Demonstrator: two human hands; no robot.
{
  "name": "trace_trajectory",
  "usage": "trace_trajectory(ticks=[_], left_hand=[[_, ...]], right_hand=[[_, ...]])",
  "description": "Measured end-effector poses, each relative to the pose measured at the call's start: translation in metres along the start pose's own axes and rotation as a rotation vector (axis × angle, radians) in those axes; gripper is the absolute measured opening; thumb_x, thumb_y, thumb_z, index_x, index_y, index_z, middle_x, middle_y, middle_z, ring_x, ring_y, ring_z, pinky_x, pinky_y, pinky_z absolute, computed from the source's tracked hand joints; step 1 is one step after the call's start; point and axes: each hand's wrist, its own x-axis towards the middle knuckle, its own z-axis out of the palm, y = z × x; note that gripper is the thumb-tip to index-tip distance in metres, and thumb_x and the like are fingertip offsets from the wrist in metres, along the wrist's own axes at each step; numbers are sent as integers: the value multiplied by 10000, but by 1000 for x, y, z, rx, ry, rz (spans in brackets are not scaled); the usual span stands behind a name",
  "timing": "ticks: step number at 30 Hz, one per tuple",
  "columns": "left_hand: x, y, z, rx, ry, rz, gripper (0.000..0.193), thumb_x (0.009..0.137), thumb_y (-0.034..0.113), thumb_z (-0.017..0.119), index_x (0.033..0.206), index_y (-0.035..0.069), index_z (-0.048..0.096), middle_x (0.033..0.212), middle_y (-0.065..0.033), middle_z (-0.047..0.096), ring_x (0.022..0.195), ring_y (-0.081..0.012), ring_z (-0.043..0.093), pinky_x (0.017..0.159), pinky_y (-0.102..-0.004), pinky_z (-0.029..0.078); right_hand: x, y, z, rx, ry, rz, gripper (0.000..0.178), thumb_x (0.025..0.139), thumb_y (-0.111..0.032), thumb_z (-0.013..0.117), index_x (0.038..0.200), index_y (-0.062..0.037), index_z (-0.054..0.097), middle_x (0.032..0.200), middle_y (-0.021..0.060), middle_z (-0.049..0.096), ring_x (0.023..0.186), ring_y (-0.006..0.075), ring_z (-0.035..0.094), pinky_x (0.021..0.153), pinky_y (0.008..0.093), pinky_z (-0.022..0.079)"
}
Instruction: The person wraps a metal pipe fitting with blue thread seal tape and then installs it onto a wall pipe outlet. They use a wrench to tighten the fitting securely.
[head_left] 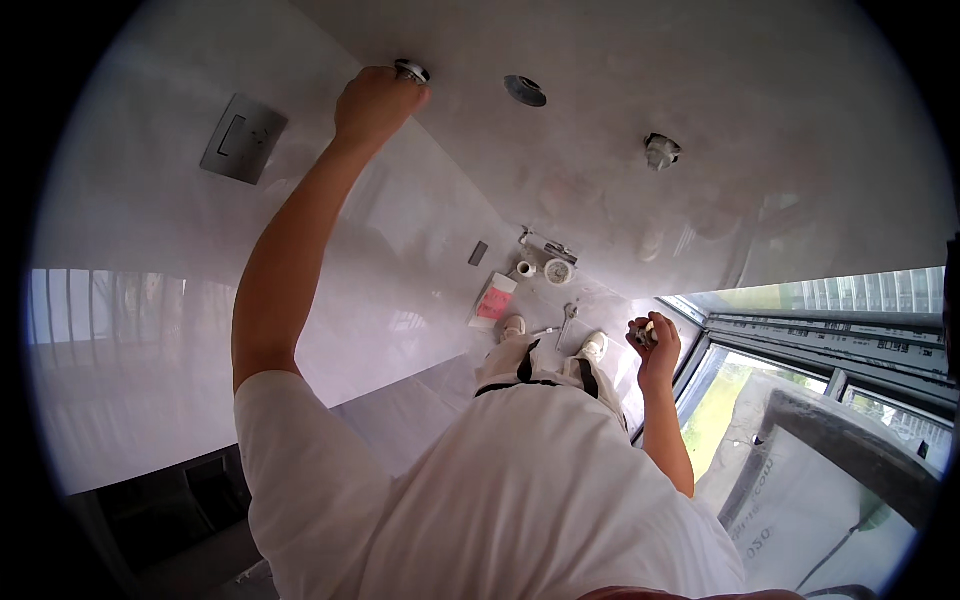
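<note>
My left arm is stretched up and forward to the wall. My left hand (378, 100) is closed around a round chrome fitting (411, 71), whose shiny rim shows past the fingers, close to the wall corner. How it meets the wall is hidden. To its right, a dark round opening (525, 91) with a metal edge sits in the wall, and farther right a whitish pipe end (661, 152) sticks out of another hole. Lower on the right, my right hand (656, 348) grips a small metal fitting (643, 335) between bent fingers; its exact kind is unclear.
A grey switch plate (244, 139) is on the left wall. On the floor near my feet are a white tub (559, 271), a white roll (525, 269), a pink-and-white box (494, 300) and a wrench (568, 322). A framed window (770, 365) stands at the right.
</note>
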Motion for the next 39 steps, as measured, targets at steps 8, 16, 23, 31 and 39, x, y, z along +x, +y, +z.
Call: trace_trajectory(ticks=[8, 16, 23, 31, 39], left_hand=[[-29, 19, 3, 412, 130, 64, 392, 944, 414, 726, 1003, 28, 688, 913, -146, 743, 857, -327, 726, 809, -477, 563], [-53, 12, 15, 254, 446, 239, 596, 944, 489, 746, 1275, 16, 599, 1118, -169, 712, 1007, -361, 693, 841, -481, 562], [-240, -72, 205, -711, -680, 235, 714, 850, 236, 860, 1453, 29, 538, 1444, -140, 557, 1293, -303, 578, 1044, -422, 502], [-358, -257, 483, -743, -1018, -412, 371, 916, 216, 804, 1206, 16, 688, 1089, -112, 723, 1017, -215, 692, 875, -367, 562], [-390, -383, 833, -211, -1026, -128, 231, 892, 133, 647, 1043, -36, 696, 1014, -237, 744, 995, -432, 709, 897, -503, 552]], right_hand=[[19, 9, 0, -39, -80, 86, 231, 1044, -230, 583, 1154, -30, 623, 986, 124, 737, 925, 235, 734, 803, 398, 635], [16, -9, 80, -194, -327, 88, 359, 1035, -260, 585, 1308, -26, 582, 1177, 156, 691, 1012, 314, 754, 812, 413, 631], [-43, 25, 115, -101, -352, 307, 457, 1076, -348, 557, 1388, -15, 577, 1219, 114, 691, 1016, 255, 737, 848, 374, 611], [29, 237, -2, -68, -67, 627, 253, 1058, -321, 585, 1123, -78, 610, 1148, 102, 702, 1108, 253, 704, 937, 439, 600], [270, 521, -173, -933, 36, 609, 382, 862, -137, 717, 1207, 1, 626, 1096, 165, 738, 1045, 296, 718, 927, 422, 582]])
